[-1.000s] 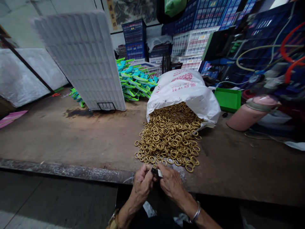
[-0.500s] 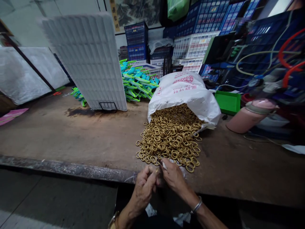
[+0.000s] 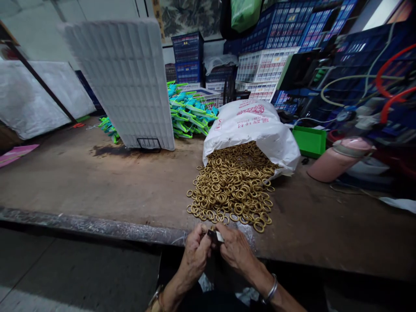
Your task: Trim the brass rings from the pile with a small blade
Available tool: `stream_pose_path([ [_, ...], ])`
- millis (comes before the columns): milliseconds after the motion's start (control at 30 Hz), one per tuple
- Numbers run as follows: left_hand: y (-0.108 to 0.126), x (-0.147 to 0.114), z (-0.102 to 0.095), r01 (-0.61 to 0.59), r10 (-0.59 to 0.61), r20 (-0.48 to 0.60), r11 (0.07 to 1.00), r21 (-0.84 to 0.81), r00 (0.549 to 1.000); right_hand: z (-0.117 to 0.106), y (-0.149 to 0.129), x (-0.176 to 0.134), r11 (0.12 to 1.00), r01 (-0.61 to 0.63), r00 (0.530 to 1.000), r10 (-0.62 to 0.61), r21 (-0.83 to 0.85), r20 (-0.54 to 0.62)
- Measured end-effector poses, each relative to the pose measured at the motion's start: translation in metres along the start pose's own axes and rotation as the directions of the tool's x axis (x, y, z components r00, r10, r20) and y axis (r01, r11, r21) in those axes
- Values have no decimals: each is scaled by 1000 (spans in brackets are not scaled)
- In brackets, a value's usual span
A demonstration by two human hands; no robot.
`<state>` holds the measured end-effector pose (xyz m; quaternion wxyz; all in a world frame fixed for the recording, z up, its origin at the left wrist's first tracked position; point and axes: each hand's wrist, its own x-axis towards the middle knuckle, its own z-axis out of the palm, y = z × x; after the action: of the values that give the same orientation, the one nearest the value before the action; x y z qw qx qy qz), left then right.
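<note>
My two hands meet just over the front edge of the table, in front of a heap of brass-coloured rings (image 3: 227,190). The fingers of my left hand (image 3: 195,253) are pinched together at what looks like one ring (image 3: 212,227), mostly hidden by the fingers. My right hand (image 3: 237,249) is closed around a small black-and-white tool (image 3: 217,236); its exact kind is not clear. The tool's dark end lies against the left fingertips. Behind the hands, the rings spill from the mouth of a white sack (image 3: 247,123) with red print, which lies on its side.
On the wooden table (image 3: 97,186) a white ribbed panel (image 3: 126,86) stands in a black wire holder. Green and blue plastic pieces (image 3: 188,112) are piled behind it. A green tray (image 3: 308,141) and a pink bottle (image 3: 339,160) are at right; stacked crates (image 3: 260,65) rise behind.
The right hand has drawn back from the rings' edge towards me, bringing the black-and-white tool up to the left fingertips. The left hand has barely moved.
</note>
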<state>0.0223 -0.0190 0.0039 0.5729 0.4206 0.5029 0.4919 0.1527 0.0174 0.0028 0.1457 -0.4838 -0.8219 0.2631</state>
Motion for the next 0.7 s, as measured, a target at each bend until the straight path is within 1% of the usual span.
stream_pose_path([
  [167, 0, -1, 0, -20, 21, -24, 999, 29, 1000, -2, -2, 0, 998, -18, 1000, 18, -57, -2],
  [267, 2, -3, -1, -43, 43, -13, 998, 47, 999, -1, -3, -1, 998, -14, 998, 17, -68, 55],
  [333, 5, -6, -2, -36, 36, 4, 998, 43, 999, 0, -2, 0, 996, -22, 997, 28, -81, 75],
  [433, 15, -16, 0, 11, -12, 59, 1000, 14, 998, -1, 7, 3, 979, -119, 992, 125, -168, 27],
  [500, 21, -22, 2, 57, -49, 133, 996, -62, 990, -3, 14, 5, 955, -184, 983, 181, -230, -36],
  [567, 24, -23, 4, 127, -87, 193, 970, -206, 977, -6, 21, 8, 940, -228, 972, 205, -253, -114],
  [633, 23, -20, 4, 196, -131, 199, 916, -351, 971, -7, 27, 10, 934, -259, 957, 215, -246, -193],
  [700, 19, -14, 2, 240, -181, 172, 864, -443, 968, -7, 30, 12, 926, -285, 945, 228, -246, -236],
])
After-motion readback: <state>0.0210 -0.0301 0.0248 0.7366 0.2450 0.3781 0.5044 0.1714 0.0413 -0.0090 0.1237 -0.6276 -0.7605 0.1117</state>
